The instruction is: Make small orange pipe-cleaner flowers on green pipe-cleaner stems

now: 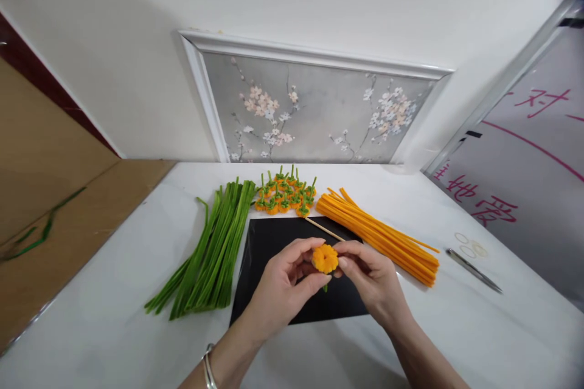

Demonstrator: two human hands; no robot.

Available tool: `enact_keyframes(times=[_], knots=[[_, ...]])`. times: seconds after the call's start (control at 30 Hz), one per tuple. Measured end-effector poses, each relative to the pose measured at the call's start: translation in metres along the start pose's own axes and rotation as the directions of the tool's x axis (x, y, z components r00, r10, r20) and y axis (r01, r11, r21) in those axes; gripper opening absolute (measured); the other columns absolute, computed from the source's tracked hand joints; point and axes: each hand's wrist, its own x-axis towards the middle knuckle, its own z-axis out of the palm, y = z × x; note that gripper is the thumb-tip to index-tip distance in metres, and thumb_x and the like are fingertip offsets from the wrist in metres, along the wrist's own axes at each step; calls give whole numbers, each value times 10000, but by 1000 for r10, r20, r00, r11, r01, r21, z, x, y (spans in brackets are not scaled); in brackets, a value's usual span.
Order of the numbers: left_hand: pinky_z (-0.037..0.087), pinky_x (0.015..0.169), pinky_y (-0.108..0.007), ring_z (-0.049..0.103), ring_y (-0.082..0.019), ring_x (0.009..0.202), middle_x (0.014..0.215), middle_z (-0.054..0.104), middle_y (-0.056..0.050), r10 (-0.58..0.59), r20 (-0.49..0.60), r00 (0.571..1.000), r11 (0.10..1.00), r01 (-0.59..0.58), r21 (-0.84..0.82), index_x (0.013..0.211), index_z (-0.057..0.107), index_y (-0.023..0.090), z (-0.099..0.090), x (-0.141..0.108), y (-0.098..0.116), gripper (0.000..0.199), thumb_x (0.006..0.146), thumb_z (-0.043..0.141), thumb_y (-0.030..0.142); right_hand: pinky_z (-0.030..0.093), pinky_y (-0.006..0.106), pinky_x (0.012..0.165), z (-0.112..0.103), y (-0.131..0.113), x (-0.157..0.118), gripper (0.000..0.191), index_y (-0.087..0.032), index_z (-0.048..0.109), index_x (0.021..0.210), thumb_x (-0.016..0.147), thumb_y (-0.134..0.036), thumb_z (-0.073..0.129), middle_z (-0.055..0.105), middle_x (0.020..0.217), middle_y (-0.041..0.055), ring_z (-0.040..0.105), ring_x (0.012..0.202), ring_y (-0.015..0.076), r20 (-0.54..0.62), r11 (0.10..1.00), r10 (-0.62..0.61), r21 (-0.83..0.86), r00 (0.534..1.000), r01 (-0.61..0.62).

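Note:
Over a black mat (pixel 264 255), both hands meet around a small orange fuzzy flower-like piece (pixel 325 259) with a bit of green showing beneath it. My left hand (pixel 287 279) holds it between thumb and fingers from the left. From the right, the thumb and fingertips of my right hand (pixel 374 276) pinch its edge. Behind the mat stands a cluster of similar orange pieces with green tops and stems (pixel 285 194). A thin wooden stick (pixel 323 229) lies across the mat's back edge, its near end by my right hand.
Green fuzzy stems (pixel 214 255) lie in a bundle on the left of the white table (pixel 114 304); orange stems (pixel 381 234) lie at the right. Beyond them are tweezers (pixel 474 270) and clear rings (pixel 468 251). Cardboard (pixel 55 206) borders the left; a wall stands behind.

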Motion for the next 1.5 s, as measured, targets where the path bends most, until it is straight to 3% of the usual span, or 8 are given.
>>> enact_keyframes(times=[0.17, 0.3, 0.4, 0.5, 0.67, 0.83, 1.13, 1.5], knots=[[559, 773, -265, 666, -166, 839, 942, 688, -45, 1, -21, 1000, 999, 1, 53, 1062, 649, 194, 0, -1, -4, 322, 747, 686, 139, 587, 248, 595, -3, 4, -1, 168, -211, 687, 998, 864, -292, 627, 706, 841, 36, 658, 621, 132, 38, 999, 44, 17, 998, -45], [545, 799, -269, 665, -179, 880, 1002, 681, -55, 68, -11, 998, 985, -66, 160, 1056, 656, 200, -3, 0, -4, 279, 779, 663, 164, 595, 286, 707, -2, 7, -3, 274, -227, 643, 1108, 852, -324, 653, 707, 996, 67, 687, 835, 179, 79, 989, 119, 78, 990, -125], [518, 874, -288, 656, -194, 945, 1042, 683, -58, 109, -61, 992, 970, -93, 223, 1041, 655, 203, -6, 0, -5, 266, 777, 665, 171, 576, 307, 781, 2, 5, -3, 368, -218, 609, 1153, 825, -364, 690, 694, 1063, 83, 672, 951, 199, 222, 954, 223, 149, 949, -259], [501, 905, -303, 647, -191, 958, 1039, 681, -49, 149, -90, 985, 947, -116, 301, 1027, 649, 206, -8, 0, -10, 256, 775, 657, 157, 562, 261, 659, 10, 2, -5, 333, -178, 639, 1028, 821, -435, 684, 703, 896, 66, 675, 802, 169, 340, 902, 323, 173, 883, -396], [524, 874, -317, 631, -165, 935, 1055, 645, -25, 192, -69, 979, 916, -154, 370, 1136, 595, 242, -8, 0, -20, 386, 774, 634, 116, 506, 201, 530, 18, 2, -8, 370, -139, 629, 750, 811, -501, 676, 634, 645, 12, 599, 556, 93, 345, 852, 406, 192, 846, -487], [543, 879, -315, 588, -171, 1053, 1199, 557, -38, 284, -52, 957, 894, -245, 375, 1200, 565, 288, -10, 1, -22, 453, 791, 633, 106, 491, 183, 505, 16, 0, -6, 370, -140, 634, 762, 792, -503, 696, 645, 665, 12, 587, 541, 78, 300, 848, 425, 198, 854, -492], [544, 758, -259, 596, -163, 987, 1104, 583, -55, 404, 27, 915, 767, -354, 535, 1105, 661, 251, -12, 0, -12, 300, 844, 590, 123, 488, 183, 508, 17, 2, -8, 370, -146, 609, 770, 840, -508, 633, 618, 640, 1, 576, 535, 80, 276, 903, 382, 92, 882, -420], [560, 853, -296, 655, -181, 1009, 1156, 648, -99, 159, 55, 986, 937, -168, 306, 1008, 669, 176, -19, 6, -11, 188, 851, 570, 151, 466, 206, 553, 5, 3, -9, 276, -169, 606, 828, 953, -381, 482, 604, 676, 3, 560, 573, 97, 295, 960, 279, -80, 914, -267]])
